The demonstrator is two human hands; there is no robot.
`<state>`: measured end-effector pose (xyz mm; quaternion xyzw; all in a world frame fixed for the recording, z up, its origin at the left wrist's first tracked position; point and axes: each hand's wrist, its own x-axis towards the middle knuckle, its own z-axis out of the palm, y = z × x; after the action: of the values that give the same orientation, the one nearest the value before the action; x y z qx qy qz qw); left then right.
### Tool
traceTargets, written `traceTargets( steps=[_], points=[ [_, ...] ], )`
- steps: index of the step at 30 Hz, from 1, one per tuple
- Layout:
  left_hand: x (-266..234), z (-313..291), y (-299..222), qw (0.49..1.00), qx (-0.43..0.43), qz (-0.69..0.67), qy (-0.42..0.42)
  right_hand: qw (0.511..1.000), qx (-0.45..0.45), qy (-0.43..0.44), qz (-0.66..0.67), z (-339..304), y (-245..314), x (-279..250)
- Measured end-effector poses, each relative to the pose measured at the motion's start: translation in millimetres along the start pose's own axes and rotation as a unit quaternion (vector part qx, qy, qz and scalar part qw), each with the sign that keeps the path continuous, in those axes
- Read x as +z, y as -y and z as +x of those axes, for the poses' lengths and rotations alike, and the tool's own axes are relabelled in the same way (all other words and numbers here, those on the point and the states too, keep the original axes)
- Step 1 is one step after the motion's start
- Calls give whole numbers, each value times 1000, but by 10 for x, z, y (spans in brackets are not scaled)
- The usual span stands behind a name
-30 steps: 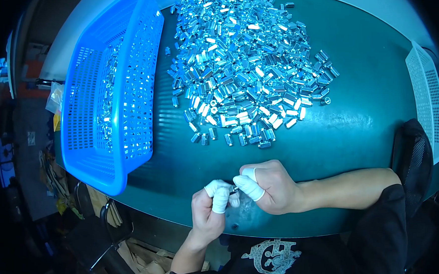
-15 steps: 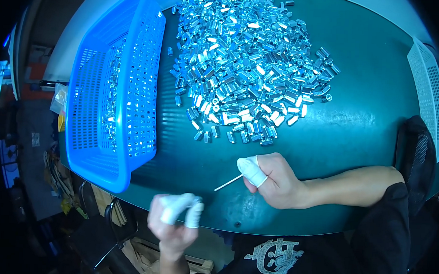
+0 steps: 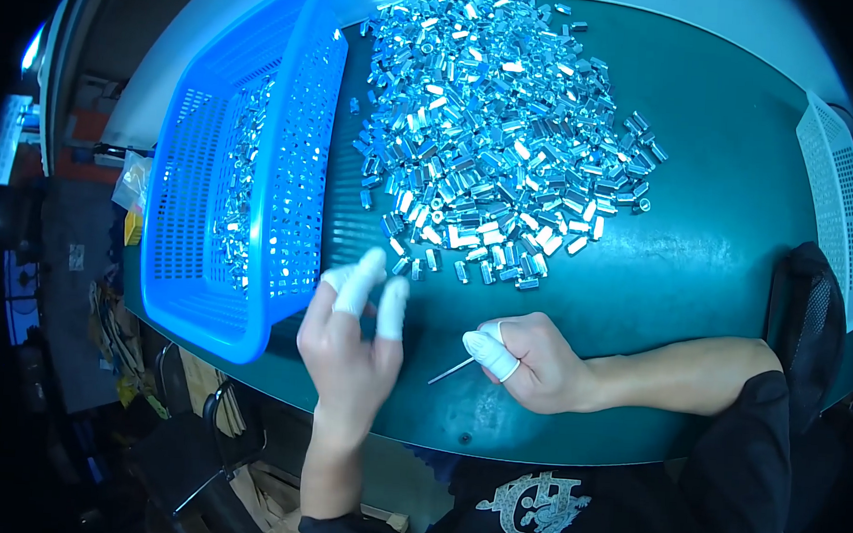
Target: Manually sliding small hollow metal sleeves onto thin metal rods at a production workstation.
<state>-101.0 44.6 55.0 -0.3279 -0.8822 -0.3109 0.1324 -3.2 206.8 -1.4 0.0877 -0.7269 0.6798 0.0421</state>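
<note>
Finger cots, white, cover some fingertips on both hands. My left hand (image 3: 355, 345) is over the table's near edge, fingers spread toward the heap, with nothing seen between them. Just beyond its fingertips lie the nearest pieces of a large heap of shiny metal hex standoffs (image 3: 491, 144). My right hand (image 3: 537, 364) is closed around a thin rod (image 3: 451, 370), whose bare end sticks out toward the lower left. The rest of the rod is hidden in the fist.
A blue perforated basket (image 3: 265, 258) stands left of the heap with more metal pieces inside. At the far right is a white perforated basket (image 3: 829, 181), near a dark mesh chair back (image 3: 810, 306). The green tabletop (image 3: 728, 224) curves along its near edge.
My left hand has moved up and away from me, from below the table edge toward the heap, and its fingers have spread. My right hand still grips the rod, barely shifted.
</note>
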Motion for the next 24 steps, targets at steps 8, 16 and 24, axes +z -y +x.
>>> traceTargets(
  steps=[8, 16, 24],
  points=[
    [355, 198, 371, 990, -110, 52, 64, 1000, -12, -10, 17, 13, 15, 16],
    [-21, -367, 12, 859, -282, -426, 9, 993, 19, -80, 82, 6, 9, -8],
    [11, -826, -65, 835, -300, -460, 20, 990, 72, -75, 90, 35, 47, 24]
  ],
)
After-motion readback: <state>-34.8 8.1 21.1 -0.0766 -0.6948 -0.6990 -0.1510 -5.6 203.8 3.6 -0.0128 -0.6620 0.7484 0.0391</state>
